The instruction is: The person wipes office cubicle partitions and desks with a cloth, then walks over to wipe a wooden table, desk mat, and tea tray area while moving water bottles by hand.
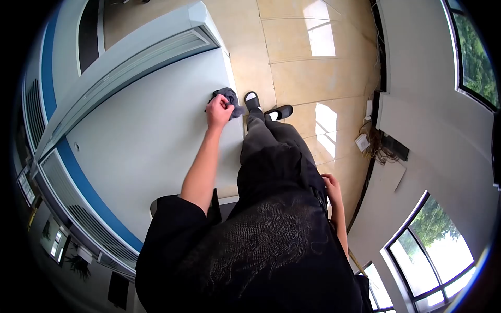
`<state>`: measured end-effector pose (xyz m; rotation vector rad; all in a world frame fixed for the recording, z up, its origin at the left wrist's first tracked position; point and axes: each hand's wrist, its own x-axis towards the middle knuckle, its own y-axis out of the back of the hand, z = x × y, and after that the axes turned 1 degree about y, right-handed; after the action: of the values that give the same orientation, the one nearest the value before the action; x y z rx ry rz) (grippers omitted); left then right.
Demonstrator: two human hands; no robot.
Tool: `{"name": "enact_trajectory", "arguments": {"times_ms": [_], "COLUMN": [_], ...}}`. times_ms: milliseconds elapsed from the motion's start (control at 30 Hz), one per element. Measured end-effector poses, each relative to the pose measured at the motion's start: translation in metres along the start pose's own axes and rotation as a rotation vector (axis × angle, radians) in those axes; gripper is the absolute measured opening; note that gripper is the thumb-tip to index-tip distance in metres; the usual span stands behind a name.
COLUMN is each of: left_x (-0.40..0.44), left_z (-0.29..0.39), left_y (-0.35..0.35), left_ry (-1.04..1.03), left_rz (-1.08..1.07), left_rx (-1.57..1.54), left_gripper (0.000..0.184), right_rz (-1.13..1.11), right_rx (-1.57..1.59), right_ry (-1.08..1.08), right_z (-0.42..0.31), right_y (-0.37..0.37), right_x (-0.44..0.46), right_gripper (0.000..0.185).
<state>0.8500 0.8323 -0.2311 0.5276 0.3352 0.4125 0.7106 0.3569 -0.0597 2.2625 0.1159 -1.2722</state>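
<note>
My left hand [219, 110] has its fingers closed on a bunched dark grey cloth [226, 97]. The cloth lies on the white desk top [141, 125], close to the edge beside my legs, and part of it hangs toward that edge. Down at my side, my right hand [331, 187] rests against my hip, partly hidden by the black clothing. Its visible fingers are bent, and whether they hold anything cannot be seen.
A raised white and grey partition [130, 62] borders the desk, with a blue strip [94, 190] along another side. Cables and a white box [362, 142] lie by the wall. My slippered feet [252, 101] stand on the tiled floor [302, 81].
</note>
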Motion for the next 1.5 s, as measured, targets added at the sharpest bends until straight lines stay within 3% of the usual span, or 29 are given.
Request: {"name": "enact_trajectory", "arguments": {"times_ms": [100,300,367,433,500,700,900,967,1033,1100,1233,1500], "left_x": [0.034,0.123,0.118,0.106,0.089,0.042,0.08,0.106,0.128,0.145,0.125,0.044], "left_z": [0.007,-0.001,0.01,0.005,0.001,-0.008,0.005,0.007,0.027,0.023,0.022,0.004], "left_y": [0.017,0.011,0.013,0.012,0.013,0.029,0.03,0.026,0.03,0.034,0.022,0.058], "left_ry": [0.021,0.028,0.173,-0.032,-0.103,0.001,0.23,0.22,0.239,0.194,0.184,0.164], "left_rz": [-0.129,0.071,0.056,0.048,-0.013,-0.063,-0.001,0.013,-0.103,-0.193,-0.082,-0.303], "left_rx": [0.125,0.018,-0.08,0.006,0.051,0.185,0.376,0.451,0.549,0.575,0.599,0.686], "left_gripper": [0.016,0.02,0.02,0.031,0.032,0.032,0.045,0.046,0.048,0.05,0.045,0.04], "right_rz": [-0.009,-0.013,-0.037,-0.025,-0.009,0.042,0.032,0.036,0.021,-0.011,-0.022,0.024], "right_rx": [-0.064,0.099,0.074,0.069,0.071,0.173,0.202,0.236,0.275,0.3,0.291,0.256], "right_ry": [0.056,-0.161,-0.146,-0.108,-0.036,-0.037,-0.044,-0.069,-0.021,-0.01,-0.121,-0.118], "right_z": [-0.018,-0.024,-0.023,-0.003,0.02,0.015,0.078,0.088,0.108,0.109,0.104,0.078], "right_y": [0.001,0.009,0.005,0.002,-0.001,-0.003,-0.012,-0.017,-0.019,-0.021,-0.018,-0.022], "right_x": [-0.002,-0.012,-0.009,0.003,0.008,0.006,0.007,0.004,0.006,0.004,0.0,-0.022], "right_gripper": [0.027,0.026,0.026,0.026,0.026,0.026,0.027,0.027,0.027,0.027,0.028,0.027]}}
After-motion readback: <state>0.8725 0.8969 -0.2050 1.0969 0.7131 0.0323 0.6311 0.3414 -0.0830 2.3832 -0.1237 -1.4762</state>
